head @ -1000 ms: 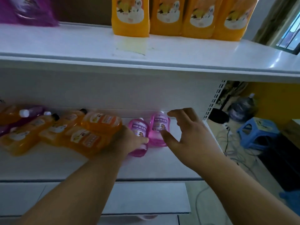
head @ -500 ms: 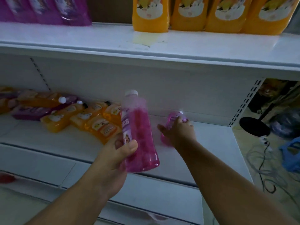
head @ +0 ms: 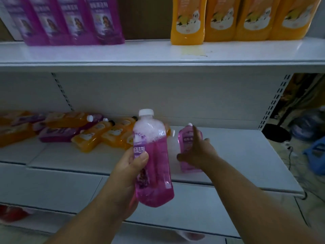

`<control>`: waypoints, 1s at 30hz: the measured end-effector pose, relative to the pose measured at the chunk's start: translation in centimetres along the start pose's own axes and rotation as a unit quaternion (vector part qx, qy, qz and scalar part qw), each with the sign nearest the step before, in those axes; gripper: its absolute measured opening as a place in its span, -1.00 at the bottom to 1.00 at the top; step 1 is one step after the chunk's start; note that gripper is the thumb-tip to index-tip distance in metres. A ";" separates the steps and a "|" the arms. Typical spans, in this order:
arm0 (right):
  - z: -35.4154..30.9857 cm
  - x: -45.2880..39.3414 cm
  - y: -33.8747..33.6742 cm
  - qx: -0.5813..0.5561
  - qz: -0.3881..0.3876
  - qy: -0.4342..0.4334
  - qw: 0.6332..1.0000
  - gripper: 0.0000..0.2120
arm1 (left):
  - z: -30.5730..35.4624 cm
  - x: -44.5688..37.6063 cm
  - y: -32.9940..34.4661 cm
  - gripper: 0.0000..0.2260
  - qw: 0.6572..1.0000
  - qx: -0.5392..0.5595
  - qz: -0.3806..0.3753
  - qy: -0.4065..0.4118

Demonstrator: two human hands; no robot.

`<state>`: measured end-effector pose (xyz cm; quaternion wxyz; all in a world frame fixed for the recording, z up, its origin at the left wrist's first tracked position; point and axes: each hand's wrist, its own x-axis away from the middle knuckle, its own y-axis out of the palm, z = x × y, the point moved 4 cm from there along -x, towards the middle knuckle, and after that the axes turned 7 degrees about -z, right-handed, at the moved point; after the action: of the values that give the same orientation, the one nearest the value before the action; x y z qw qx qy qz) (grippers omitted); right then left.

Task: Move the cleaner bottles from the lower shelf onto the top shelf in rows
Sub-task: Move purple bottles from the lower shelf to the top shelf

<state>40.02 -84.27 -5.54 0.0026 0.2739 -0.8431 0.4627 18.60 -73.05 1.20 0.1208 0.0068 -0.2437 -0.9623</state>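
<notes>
Left hand (head: 131,170) grips pink bottle (head: 152,161) upright, just before lower shelf (head: 237,155). Right hand (head: 197,152) spread open, touching second pink bottle (head: 189,143) on that shelf. Likely heavy, liquid sloshing, slick plastic: hold mid-body.

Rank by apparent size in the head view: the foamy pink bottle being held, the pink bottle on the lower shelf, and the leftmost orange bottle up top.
1. Foamy pink bottle, though nearness inflates it.
2. Leftmost orange bottle, partly cropped.
3. Pink shelf bottle.
</notes>
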 end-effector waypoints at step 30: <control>-31.2 22.1 -9.3 -0.202 0.368 -0.410 0.810 -0.06 | 30.2 8.3 -6.8 -0.22 0.931 -0.233 0.015 0.280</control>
<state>17.76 -73.99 25.26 -0.4580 0.1010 -0.8783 0.0933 6.81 -55.08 24.99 0.1970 0.2443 0.0316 -0.9490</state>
